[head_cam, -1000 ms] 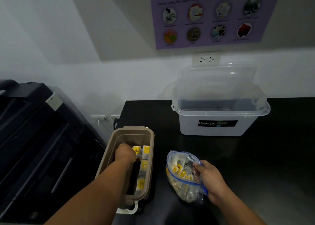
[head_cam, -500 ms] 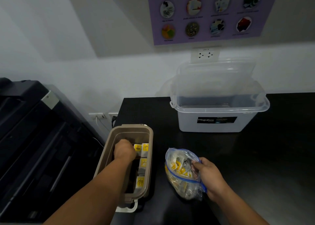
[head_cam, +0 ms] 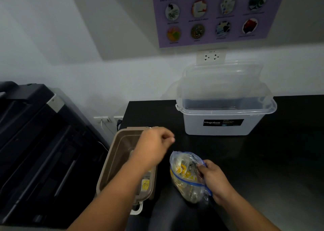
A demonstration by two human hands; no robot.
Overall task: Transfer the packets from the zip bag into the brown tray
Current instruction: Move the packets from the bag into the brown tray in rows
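While L hand (head_cam: pixel 154 143) hangs over tray (head_cam: pixel 112 160) right rim, fingers curled but blurred, can't tell if holding anything, R hand (head_cam: pixel 213 178) fingers grip bag (head_cam: pixel 187 190) at its mouth, bag on desk (head_cam: pixel 263 160) just right of tray, packets (head_cam: pixel 182 171) in both

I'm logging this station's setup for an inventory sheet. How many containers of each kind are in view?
brown tray: 1
zip bag: 1
clear plastic box: 1
Total: 3
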